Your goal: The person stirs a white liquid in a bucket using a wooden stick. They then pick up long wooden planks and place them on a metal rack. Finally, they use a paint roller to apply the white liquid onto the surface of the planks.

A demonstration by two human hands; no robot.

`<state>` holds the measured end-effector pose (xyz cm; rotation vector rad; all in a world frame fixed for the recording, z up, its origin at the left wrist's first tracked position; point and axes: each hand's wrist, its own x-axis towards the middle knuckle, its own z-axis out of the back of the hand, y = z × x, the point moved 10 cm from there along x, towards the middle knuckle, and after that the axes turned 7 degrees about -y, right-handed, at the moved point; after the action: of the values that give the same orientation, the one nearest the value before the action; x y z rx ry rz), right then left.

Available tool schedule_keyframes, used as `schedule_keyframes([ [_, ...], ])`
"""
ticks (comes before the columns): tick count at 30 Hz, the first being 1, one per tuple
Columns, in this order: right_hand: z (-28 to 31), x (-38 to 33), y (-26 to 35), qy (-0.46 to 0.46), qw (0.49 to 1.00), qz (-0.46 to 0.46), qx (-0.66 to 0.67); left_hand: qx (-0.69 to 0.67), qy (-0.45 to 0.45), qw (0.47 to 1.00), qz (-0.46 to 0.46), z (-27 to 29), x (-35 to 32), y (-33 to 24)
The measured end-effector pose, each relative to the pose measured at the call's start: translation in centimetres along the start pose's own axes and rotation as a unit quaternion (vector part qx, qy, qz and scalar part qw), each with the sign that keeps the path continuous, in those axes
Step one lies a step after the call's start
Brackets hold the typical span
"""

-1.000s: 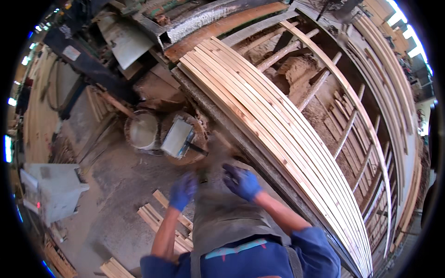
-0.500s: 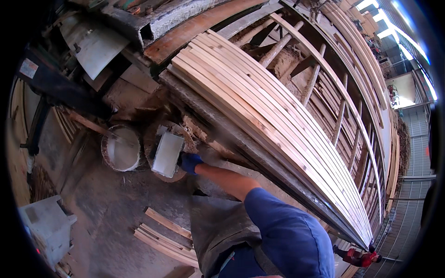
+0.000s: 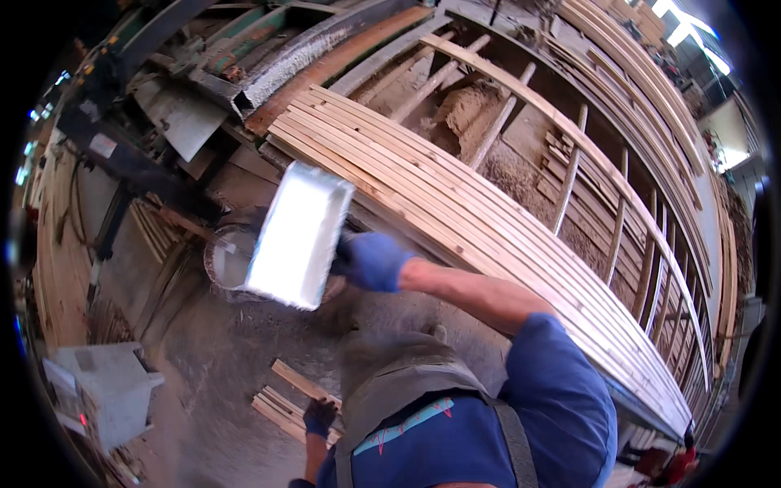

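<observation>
My right hand (image 3: 373,262), in a blue glove, is closed on the dark handle at the side of a rectangular tray (image 3: 297,236) coated in white. The tray is held up in front of the near end of a stack of long wooden strips (image 3: 455,220). Low in the view, my left hand (image 3: 320,415), in a dark glove, hangs with its fingers loosely apart, nothing visible in them. Below it are a few short wooden strips (image 3: 285,413) on the floor. Behind the tray, a round bucket (image 3: 218,264) with whitish contents is partly hidden.
The strips lie along a metal-edged bench beside a rack with round crossbars (image 3: 569,175). Sawdust is heaped beneath the rack. A grey box-shaped machine (image 3: 106,390) stands at lower left, a metal frame at upper left. A person in red (image 3: 679,465) is far off at lower right.
My right hand has raised the white-coated tray from beside the bucket, bringing it nearer and up toward the strips. My left hand has come into view at the bottom.
</observation>
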<state>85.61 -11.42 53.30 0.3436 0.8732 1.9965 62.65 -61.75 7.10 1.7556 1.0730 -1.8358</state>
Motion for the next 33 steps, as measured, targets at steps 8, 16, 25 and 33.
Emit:
schedule_keyframes([
  [8,19.8,-24.2,-13.2,-0.149,0.972,-0.179,0.036,0.215,0.050,0.975,-0.040,-14.9,-1.4,1.0],
  [16,21.7,-38.6,-25.1,-0.147,0.941,-0.305,-0.023,0.168,0.026,0.984,0.057,-12.2,0.6,8.2],
  [25,20.0,-7.2,-19.2,-0.092,0.970,-0.073,-0.212,0.123,0.027,0.988,0.085,-12.5,2.5,3.3],
  [33,15.6,28.6,-10.7,-0.119,0.979,-0.045,-0.162,0.048,-0.020,0.997,0.050,-9.7,2.5,-2.8],
])
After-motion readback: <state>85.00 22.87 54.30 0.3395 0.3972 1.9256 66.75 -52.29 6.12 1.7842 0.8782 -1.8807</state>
